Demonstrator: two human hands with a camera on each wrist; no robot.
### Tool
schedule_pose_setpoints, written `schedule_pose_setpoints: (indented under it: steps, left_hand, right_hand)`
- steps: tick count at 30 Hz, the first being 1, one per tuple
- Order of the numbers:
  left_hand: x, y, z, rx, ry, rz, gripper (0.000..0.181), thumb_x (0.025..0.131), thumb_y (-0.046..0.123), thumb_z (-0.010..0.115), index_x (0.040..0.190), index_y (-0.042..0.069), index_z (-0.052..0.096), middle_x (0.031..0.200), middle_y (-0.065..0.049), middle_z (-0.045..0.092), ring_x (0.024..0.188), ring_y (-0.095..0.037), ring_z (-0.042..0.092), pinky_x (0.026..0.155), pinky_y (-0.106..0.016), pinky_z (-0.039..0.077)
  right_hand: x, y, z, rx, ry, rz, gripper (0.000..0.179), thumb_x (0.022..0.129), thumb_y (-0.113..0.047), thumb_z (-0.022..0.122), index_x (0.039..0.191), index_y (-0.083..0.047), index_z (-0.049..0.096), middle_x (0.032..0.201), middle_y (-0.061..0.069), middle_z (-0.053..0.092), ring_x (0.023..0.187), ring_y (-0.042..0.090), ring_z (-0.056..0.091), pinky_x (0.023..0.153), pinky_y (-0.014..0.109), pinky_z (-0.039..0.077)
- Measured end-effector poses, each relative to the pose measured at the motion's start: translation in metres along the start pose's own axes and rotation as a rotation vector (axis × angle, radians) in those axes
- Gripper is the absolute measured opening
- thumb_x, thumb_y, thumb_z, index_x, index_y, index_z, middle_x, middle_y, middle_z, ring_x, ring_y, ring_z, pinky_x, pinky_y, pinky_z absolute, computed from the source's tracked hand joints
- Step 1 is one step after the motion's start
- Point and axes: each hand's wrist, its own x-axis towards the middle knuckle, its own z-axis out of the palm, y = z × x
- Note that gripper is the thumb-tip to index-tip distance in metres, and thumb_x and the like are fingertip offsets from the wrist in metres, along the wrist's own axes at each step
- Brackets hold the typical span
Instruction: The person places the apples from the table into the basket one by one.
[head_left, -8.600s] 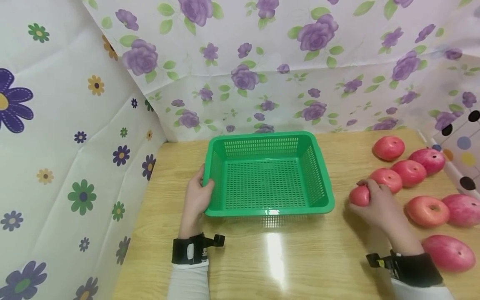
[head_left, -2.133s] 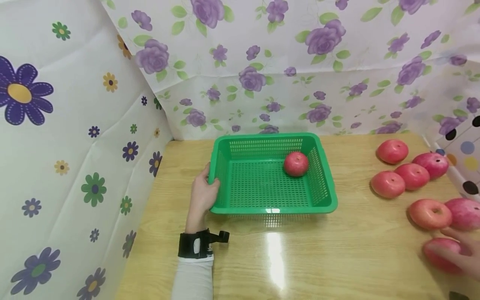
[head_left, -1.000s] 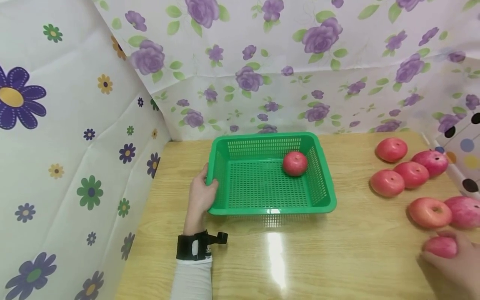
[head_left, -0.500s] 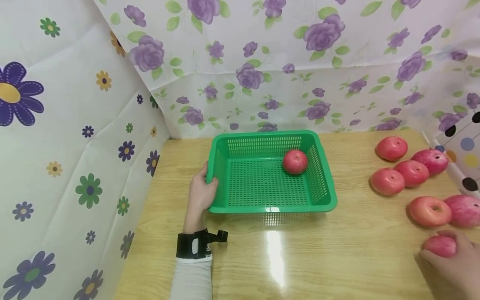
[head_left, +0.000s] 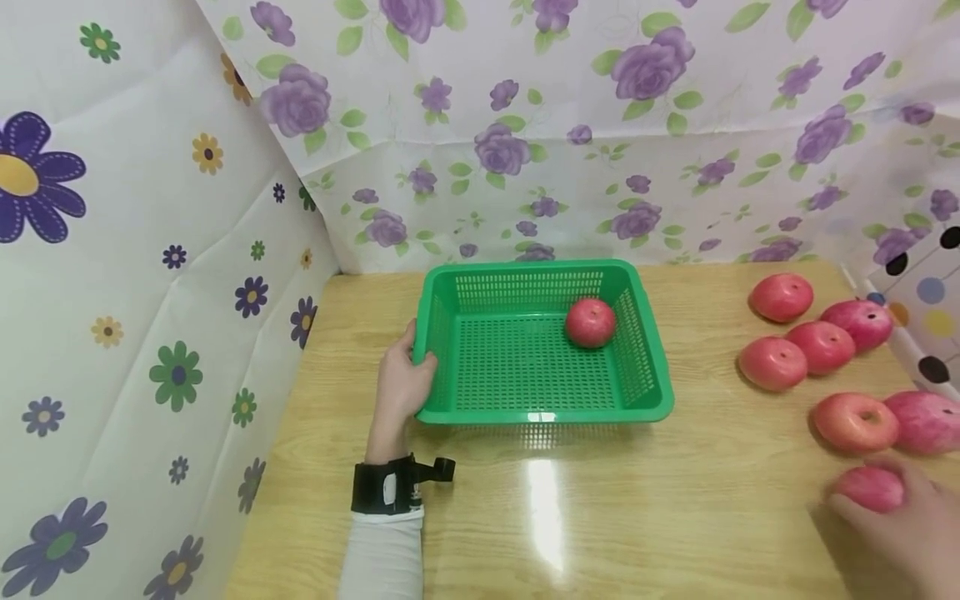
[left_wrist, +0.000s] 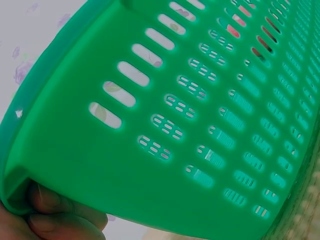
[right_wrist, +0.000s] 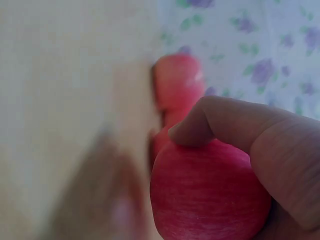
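Observation:
My left hand (head_left: pixel 405 379) grips the left rim of a green perforated plastic basket (head_left: pixel 517 371), its curled fingers (left_wrist: pixel 65 210) showing below the rim in the left wrist view. One red apple (head_left: pixel 590 323) sits inside, towards the back right corner. At the lower right, my right hand (head_left: pixel 911 521) holds another red apple (head_left: pixel 870 489) between thumb and fingers. Up close in the right wrist view, that streaky apple (right_wrist: pixel 207 195) fills the grasp, with part of it hidden by the hand; whether it touches the table I cannot tell.
On the right of the wooden table (head_left: pixel 675 517), an orange-red apple (head_left: pixel 855 422) and a pinkish apple (head_left: pixel 926 421) touch. Behind them lie several more red apples (head_left: pixel 772 363). Flower-patterned sheets (head_left: pixel 495 208) hang at the back and left; a dotted panel (head_left: pixel 930 308) borders the right.
The right hand earlier held a different apple outside the basket; one apple then appears inside. It later reached the lower-right apple, gripped it and has shifted it slightly left. The left hand keeps its hold.

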Motion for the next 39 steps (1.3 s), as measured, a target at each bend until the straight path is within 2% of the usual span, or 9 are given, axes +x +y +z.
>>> schedule_pose_setpoints:
  steps: [5,7,12,16,20,26,31,39]
  left_hand:
    - [0.002,-0.001,-0.001,0.016,-0.004,-0.005,0.069,0.093,0.009,0.056,0.156,0.009,0.027,0.145,-0.019,0.048,0.084,-0.022,0.066,0.063,-0.037,0.061]
    - [0.002,-0.002,-0.001,0.017,-0.007,-0.008,0.069,0.093,0.010,0.056,0.156,0.009,0.027,0.146,-0.019,0.047,0.086,-0.023,0.067,0.063,-0.036,0.061]
    - [0.003,-0.004,0.000,0.007,-0.007,-0.015,0.069,0.093,0.009,0.056,0.156,0.010,0.027,0.145,-0.019,0.048,0.084,-0.024,0.067,0.063,-0.037,0.061]
    - [0.002,-0.004,-0.001,0.000,-0.007,-0.024,0.070,0.093,0.009,0.055,0.156,0.011,0.026,0.148,-0.017,0.045,0.084,-0.024,0.067,0.064,-0.037,0.061]
    - [0.002,-0.004,-0.001,-0.006,-0.004,-0.027,0.070,0.093,0.010,0.056,0.156,0.011,0.026,0.150,-0.016,0.042,0.085,-0.024,0.067,0.064,-0.037,0.061]
    - [0.002,-0.004,0.000,-0.008,-0.007,-0.017,0.070,0.093,0.009,0.056,0.156,0.010,0.026,0.149,-0.018,0.044,0.090,-0.025,0.066,0.065,-0.037,0.061]
    - [0.000,-0.004,0.000,-0.001,0.004,-0.012,0.070,0.092,0.009,0.056,0.156,0.009,0.027,0.150,-0.016,0.042,0.091,-0.024,0.066,0.065,-0.037,0.061]
    - [-0.002,0.001,0.000,-0.011,0.000,-0.009,0.070,0.092,0.009,0.056,0.156,0.010,0.027,0.147,-0.020,0.045,0.088,-0.027,0.067,0.065,-0.040,0.062]
  right_hand:
    - [0.008,-0.037,-0.010,-0.043,0.003,-0.066,0.090,0.079,-0.044,0.079,0.140,0.008,0.038,0.122,0.046,0.042,0.107,0.061,0.039,0.084,0.073,0.034]
    - [0.012,-0.055,-0.012,-0.028,0.030,-0.121,0.082,0.078,-0.041,0.082,0.134,0.005,0.044,0.120,0.042,0.046,0.106,0.058,0.041,0.084,0.072,0.034]
    - [0.019,-0.097,-0.015,-0.011,0.035,-0.208,0.076,0.076,-0.041,0.083,0.131,-0.001,0.049,0.122,0.036,0.047,0.109,0.054,0.041,0.083,0.073,0.035]
    - [0.027,-0.122,-0.014,0.005,0.049,-0.292,0.079,0.074,-0.039,0.085,0.132,0.001,0.048,0.122,0.036,0.048,0.109,0.054,0.041,0.084,0.072,0.035]
    - [0.035,-0.141,-0.009,0.059,0.049,-0.366,0.076,0.074,-0.037,0.085,0.132,-0.003,0.049,0.120,0.032,0.052,0.109,0.050,0.044,0.085,0.069,0.036]
    - [0.043,-0.172,0.001,0.129,-0.020,-0.416,0.067,0.075,-0.040,0.085,0.127,-0.012,0.052,0.118,0.017,0.055,0.106,0.037,0.049,0.082,0.064,0.044]
    - [0.046,-0.196,0.010,0.133,-0.075,-0.455,0.067,0.080,-0.046,0.079,0.129,-0.011,0.050,0.119,0.015,0.056,0.106,0.034,0.051,0.081,0.062,0.049]
    - [0.046,-0.222,0.017,0.111,-0.094,-0.503,0.057,0.086,-0.049,0.071,0.126,-0.013,0.053,0.119,0.014,0.056,0.109,0.035,0.048,0.082,0.062,0.050]
